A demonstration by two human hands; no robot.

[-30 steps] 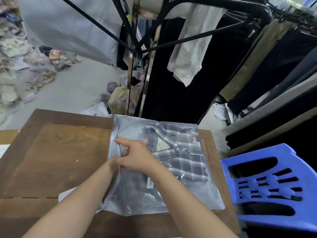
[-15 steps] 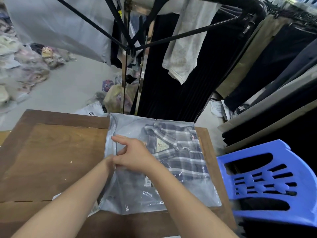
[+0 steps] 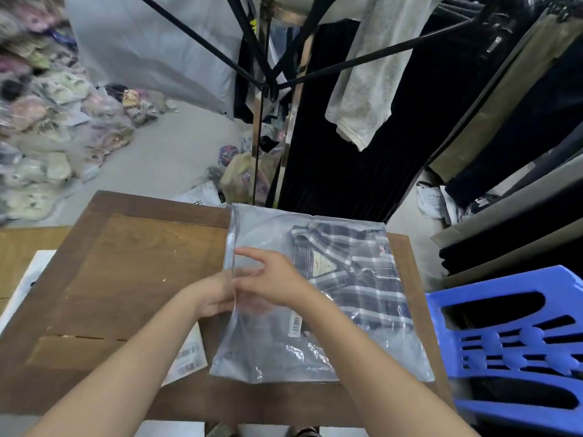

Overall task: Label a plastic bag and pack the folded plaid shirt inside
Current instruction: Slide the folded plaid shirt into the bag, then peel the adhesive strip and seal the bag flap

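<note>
While the clear, glossy plastic bag [image 3: 315, 351] lies flat on the brown wooden worktop [image 3: 132, 263], the folded plaid shirt [image 3: 356, 279] sits inside it toward the right, soft grey-and-white checks showing through the crinkled film. Both hands meet at the bag's left edge: the left hand [image 3: 214, 294] has its fingers tucked into or under that edge, though how tightly they grip cannot be told; the right hand [image 3: 274, 279] rests on top, fingers loosely spread and pressing the film, clasping nothing visible. A white barcode label sheet [image 3: 189, 357] lies partly under the bag's near left corner. Bare wood stretches wide to the left. A blue slatted plastic chair [image 3: 511, 348] stands close beside the worktop's right edge.
</note>
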